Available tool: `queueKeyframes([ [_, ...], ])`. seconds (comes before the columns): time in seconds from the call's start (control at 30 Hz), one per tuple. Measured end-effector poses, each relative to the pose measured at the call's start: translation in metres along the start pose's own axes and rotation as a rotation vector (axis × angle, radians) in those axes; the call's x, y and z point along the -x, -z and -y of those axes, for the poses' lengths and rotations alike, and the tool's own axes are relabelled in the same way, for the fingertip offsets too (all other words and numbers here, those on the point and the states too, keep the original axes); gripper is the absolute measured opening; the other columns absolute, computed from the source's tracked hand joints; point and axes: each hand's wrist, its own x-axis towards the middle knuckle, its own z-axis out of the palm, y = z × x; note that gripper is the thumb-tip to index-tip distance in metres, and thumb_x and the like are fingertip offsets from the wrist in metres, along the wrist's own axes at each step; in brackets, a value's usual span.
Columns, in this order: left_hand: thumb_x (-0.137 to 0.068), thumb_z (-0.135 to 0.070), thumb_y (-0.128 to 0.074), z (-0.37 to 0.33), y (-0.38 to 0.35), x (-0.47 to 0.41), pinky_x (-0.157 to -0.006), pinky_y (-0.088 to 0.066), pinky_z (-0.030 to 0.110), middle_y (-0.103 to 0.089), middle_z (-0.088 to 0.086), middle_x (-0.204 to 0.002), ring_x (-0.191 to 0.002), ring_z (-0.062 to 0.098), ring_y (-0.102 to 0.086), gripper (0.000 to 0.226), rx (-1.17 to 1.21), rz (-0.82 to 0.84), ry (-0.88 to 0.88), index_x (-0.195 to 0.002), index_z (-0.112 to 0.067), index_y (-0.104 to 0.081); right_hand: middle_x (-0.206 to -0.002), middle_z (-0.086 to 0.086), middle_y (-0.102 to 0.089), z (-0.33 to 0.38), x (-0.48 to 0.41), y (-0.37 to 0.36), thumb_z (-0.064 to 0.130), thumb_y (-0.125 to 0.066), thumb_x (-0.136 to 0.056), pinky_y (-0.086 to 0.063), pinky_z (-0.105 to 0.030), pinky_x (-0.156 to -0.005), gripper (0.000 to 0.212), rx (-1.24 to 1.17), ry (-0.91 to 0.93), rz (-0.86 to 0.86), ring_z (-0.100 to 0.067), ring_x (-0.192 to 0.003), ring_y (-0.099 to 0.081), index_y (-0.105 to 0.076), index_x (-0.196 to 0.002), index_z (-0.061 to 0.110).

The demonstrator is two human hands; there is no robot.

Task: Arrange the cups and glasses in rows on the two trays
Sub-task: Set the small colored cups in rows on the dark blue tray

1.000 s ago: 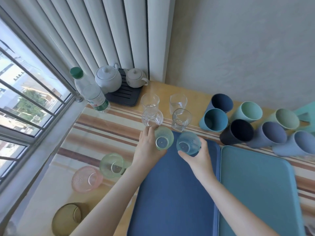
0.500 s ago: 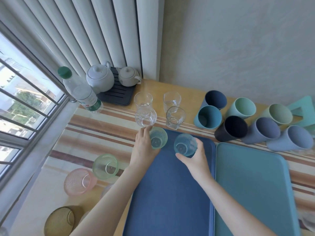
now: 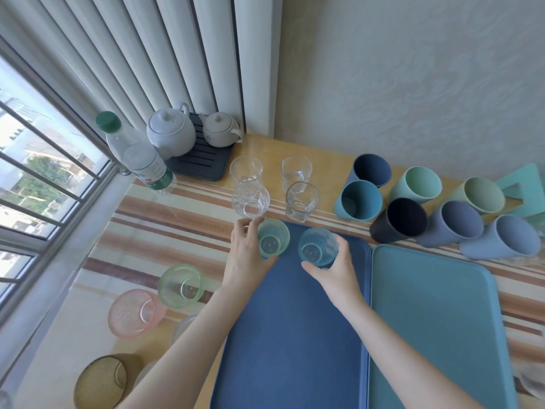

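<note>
Head view: dark blue rectangular tray lies on the striped surface, and everything else is placed from it. At its far left corner the left hand has its fingers wrapped around a green textured glass tumbler. Just right of that, at the tray's far edge, the right hand grips a blue textured glass tumbler. A teal rectangular tray sits against its right side. Four clear glasses stand beyond its far edge, matte plastic cups beyond its far right corner.
</note>
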Motion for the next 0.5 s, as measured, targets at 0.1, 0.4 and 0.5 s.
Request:
queueKeyframes([
  [0.1, -0.065, -0.013, -0.076, 0.0002, 0.0003, 0.0010, -0.086, -0.035, 0.021, -0.038, 0.009, -0.121, -0.115, 0.024, -0.042, 0.078, -0.002, -0.002, -0.010, -0.134, -0.015, -0.040, -0.126, 0.004, -0.045, -0.0001, 0.0002, -0.0008, 0.012, -0.081, -0.066, -0.043, -0.043, -0.102, 0.074, 0.010, 0.012, 0.005, -0.012, -0.116, -0.046, -0.039, -0.126, 0.023],
  [0.4, -0.065, -0.012, -0.076, 0.0017, -0.0009, 0.0022, -0.083, -0.036, 0.022, -0.040, 0.010, -0.119, -0.113, 0.026, -0.044, 0.076, 0.003, -0.019, -0.027, -0.132, -0.015, -0.041, -0.124, 0.005, -0.047, 0.0012, 0.0024, -0.0093, 0.013, -0.082, -0.066, -0.043, -0.039, -0.101, 0.072, 0.000, 0.030, -0.011, -0.011, -0.113, -0.047, -0.037, -0.119, 0.031],
  [0.5, -0.064, -0.011, -0.076, 0.0024, -0.0013, 0.0026, -0.083, -0.036, 0.023, -0.040, 0.011, -0.118, -0.112, 0.027, -0.044, 0.077, 0.004, -0.022, -0.034, -0.133, -0.015, -0.041, -0.124, 0.005, -0.048, 0.0002, 0.0016, -0.0089, 0.015, -0.083, -0.066, -0.044, -0.039, -0.100, 0.072, 0.001, 0.028, -0.007, -0.011, -0.113, -0.049, -0.037, -0.120, 0.030],
])
